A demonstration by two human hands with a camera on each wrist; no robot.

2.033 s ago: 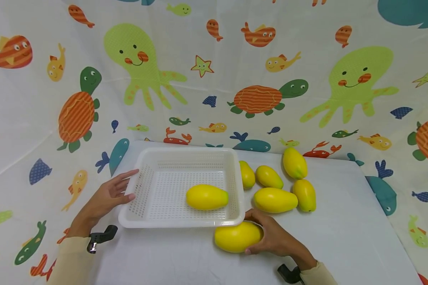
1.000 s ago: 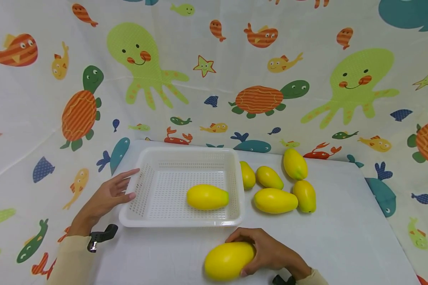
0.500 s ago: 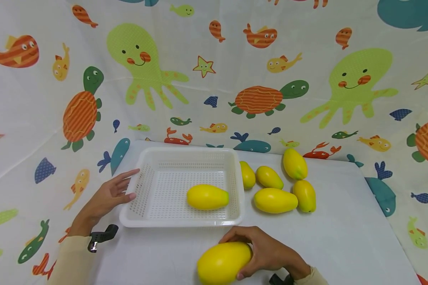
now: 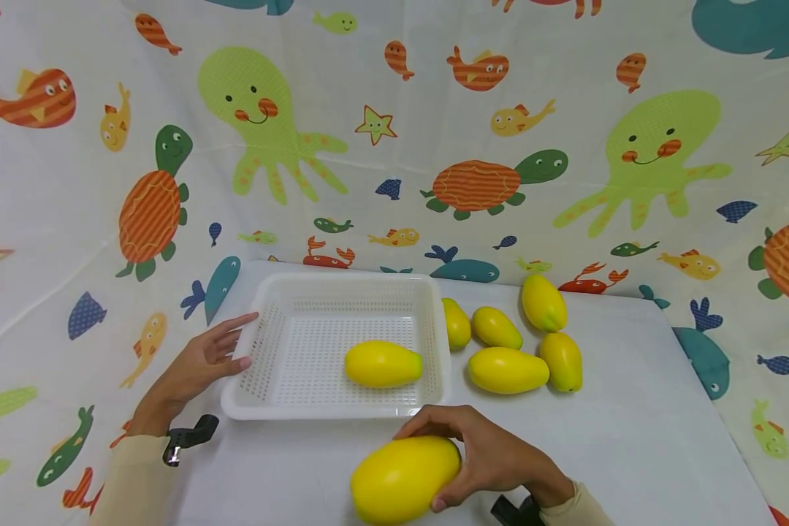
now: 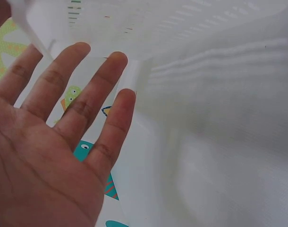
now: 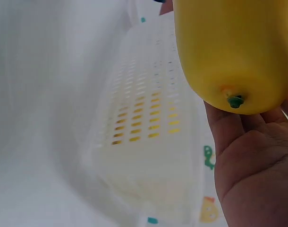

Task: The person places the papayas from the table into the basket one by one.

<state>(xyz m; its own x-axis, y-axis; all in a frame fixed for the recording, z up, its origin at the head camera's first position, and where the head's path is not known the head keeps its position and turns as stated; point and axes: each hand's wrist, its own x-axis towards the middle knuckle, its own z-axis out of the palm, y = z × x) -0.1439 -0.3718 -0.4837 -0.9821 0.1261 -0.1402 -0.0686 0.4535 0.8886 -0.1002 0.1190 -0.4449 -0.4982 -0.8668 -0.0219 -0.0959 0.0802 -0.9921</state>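
Note:
My right hand grips a large yellow papaya by its right end, thumb on the near side and fingers over the far side. It is in front of the white basket, apart from it. In the right wrist view the green stem stub of the held papaya shows close up, with my palm beneath. My left hand is at the basket's left side, fingers extended, fingertips at or beside its rim. The left wrist view shows the left hand's fingers straight under the basket wall. One papaya lies inside the basket, right of its middle.
Several more yellow papayas lie grouped on the white tablecloth, right of the basket. A sea-animal printed curtain hangs behind and left of the table.
My right hand has carried the papaya from beside the basket's front right corner toward me and to the left. Over the last half second it shifts slightly left and up. My left hand stays put.

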